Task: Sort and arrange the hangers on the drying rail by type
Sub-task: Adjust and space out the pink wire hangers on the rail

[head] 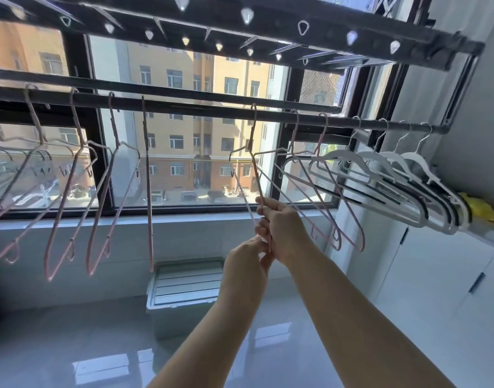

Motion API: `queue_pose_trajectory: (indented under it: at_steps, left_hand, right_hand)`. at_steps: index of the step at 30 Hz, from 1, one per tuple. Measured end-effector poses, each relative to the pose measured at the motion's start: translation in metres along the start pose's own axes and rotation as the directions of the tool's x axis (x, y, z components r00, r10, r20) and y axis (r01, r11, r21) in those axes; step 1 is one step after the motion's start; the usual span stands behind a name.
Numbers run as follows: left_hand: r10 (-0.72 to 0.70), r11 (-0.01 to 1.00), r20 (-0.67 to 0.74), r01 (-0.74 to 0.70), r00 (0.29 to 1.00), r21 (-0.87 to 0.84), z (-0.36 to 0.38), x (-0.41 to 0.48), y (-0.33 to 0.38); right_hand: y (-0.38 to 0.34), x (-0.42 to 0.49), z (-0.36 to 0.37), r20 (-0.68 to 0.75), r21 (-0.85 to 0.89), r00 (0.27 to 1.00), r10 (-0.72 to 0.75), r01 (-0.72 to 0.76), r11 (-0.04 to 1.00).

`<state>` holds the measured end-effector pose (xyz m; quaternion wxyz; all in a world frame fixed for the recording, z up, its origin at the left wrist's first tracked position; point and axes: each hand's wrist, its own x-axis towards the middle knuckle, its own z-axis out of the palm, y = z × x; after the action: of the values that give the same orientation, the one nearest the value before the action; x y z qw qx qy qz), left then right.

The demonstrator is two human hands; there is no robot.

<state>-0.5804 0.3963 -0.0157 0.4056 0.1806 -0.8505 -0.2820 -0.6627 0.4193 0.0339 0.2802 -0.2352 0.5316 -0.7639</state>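
Observation:
A dark drying rail (201,110) runs across the window. Several thin pink wire hangers (72,191) hang along its left part. One pink wire hanger (254,161) hangs near the middle; my right hand (282,228) grips its lower end and my left hand (245,264) pinches it just below. Two more pink hangers (328,191) hang to the right of it. Several thick white hangers (402,183) with black strips crowd the rail's right end.
An upper black rack (240,26) with clip holes spans overhead. A white slatted box (184,284) stands on the glossy floor under the sill. White cabinets (450,275) line the right wall, with a yellow cloth (481,208) on top.

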Motion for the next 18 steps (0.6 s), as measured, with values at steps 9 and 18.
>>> queue_pose_trajectory:
  at_steps: [9,18]
  left_hand:
    - [-0.022,1.000,0.032,0.022,0.999,0.015,0.0087,-0.0007,-0.0001]
    - [-0.072,0.997,0.066,0.069,0.995,0.037,0.0052,-0.0035,-0.0046]
  right_hand:
    - [0.0003,0.0013,-0.0078,-0.011,-0.016,1.000,0.025,-0.025,1.000]
    - [0.0046,0.0036,-0.0067,0.022,-0.045,0.999,0.035,-0.034,0.998]
